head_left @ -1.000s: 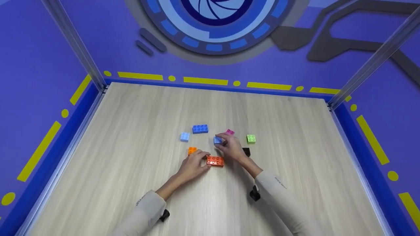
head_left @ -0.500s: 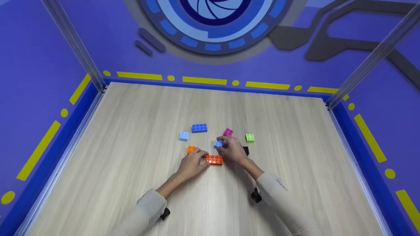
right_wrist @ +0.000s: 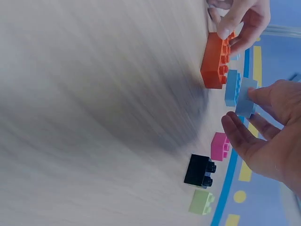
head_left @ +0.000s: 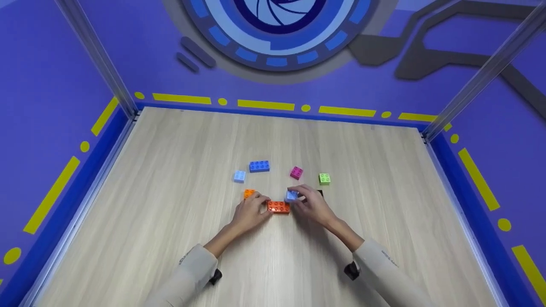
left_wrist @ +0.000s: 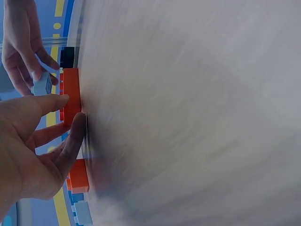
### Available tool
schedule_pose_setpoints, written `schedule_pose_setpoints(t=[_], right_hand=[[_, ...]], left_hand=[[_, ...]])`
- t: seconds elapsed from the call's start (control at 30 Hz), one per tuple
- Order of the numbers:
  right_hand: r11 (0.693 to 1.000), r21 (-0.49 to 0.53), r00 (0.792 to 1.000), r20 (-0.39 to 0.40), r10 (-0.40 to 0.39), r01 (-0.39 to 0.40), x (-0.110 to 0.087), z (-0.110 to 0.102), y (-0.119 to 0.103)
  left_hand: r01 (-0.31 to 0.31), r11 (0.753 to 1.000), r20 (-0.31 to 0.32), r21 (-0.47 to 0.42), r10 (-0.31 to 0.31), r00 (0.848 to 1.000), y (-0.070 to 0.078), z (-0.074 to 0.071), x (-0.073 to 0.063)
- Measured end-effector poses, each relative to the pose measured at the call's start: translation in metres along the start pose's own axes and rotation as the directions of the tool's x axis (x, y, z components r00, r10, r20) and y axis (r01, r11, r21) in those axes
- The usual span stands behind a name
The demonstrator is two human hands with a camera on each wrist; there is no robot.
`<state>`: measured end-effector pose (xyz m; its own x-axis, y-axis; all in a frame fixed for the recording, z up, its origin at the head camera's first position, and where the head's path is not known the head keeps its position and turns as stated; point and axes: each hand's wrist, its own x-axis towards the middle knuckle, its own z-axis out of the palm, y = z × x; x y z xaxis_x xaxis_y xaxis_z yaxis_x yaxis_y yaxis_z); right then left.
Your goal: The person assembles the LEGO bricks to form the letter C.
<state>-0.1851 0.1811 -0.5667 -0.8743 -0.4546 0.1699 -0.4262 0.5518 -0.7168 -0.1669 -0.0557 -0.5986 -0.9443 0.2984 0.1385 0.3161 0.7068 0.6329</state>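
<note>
A red-orange eight-stud brick (head_left: 278, 207) lies on the table, its left end between the thumb and fingers of my left hand (head_left: 251, 212). In the left wrist view, the left thumb and fingertips touch that brick (left_wrist: 71, 89). My right hand (head_left: 316, 207) pinches a small light blue brick (head_left: 291, 196) just behind the red-orange brick's right end. Raised off the tabletop, the pinched light blue brick (right_wrist: 246, 97) appears slightly tilted in the right wrist view. An orange brick (head_left: 249, 193) sits beside the left fingers, partly hidden by them.
Farther back lie a blue eight-stud brick (head_left: 259, 166), another light blue brick (head_left: 239, 176), a magenta brick (head_left: 296, 172) and a lime green brick (head_left: 324, 178). A black brick (right_wrist: 197, 170) is mostly hidden behind the right hand in the head view. Purple-blue panels (head_left: 273, 91) enclose the wooden table (head_left: 192, 145).
My right hand has moved toward me and slightly right, bringing the light blue brick from near the magenta one to the red-orange brick. The left hand has stayed in place.
</note>
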Motion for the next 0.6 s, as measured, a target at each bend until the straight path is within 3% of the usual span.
schedule_pose_setpoints(t=[0.4, 0.6], right_hand=[[0.999, 0.043, 0.999, 0.045, 0.019, -0.021, -0.029, 0.011, 0.008], [0.996, 0.084, 0.997, 0.075, 0.020, -0.026, -0.022, 0.008, 0.007]], left_hand=[[0.035, 0.999, 0.072, 0.038, -0.037, 0.997, 0.002, 0.001, -0.008], [-0.002, 1.000, 0.029, 0.026, 0.001, 1.000, -0.001, -0.004, 0.000]])
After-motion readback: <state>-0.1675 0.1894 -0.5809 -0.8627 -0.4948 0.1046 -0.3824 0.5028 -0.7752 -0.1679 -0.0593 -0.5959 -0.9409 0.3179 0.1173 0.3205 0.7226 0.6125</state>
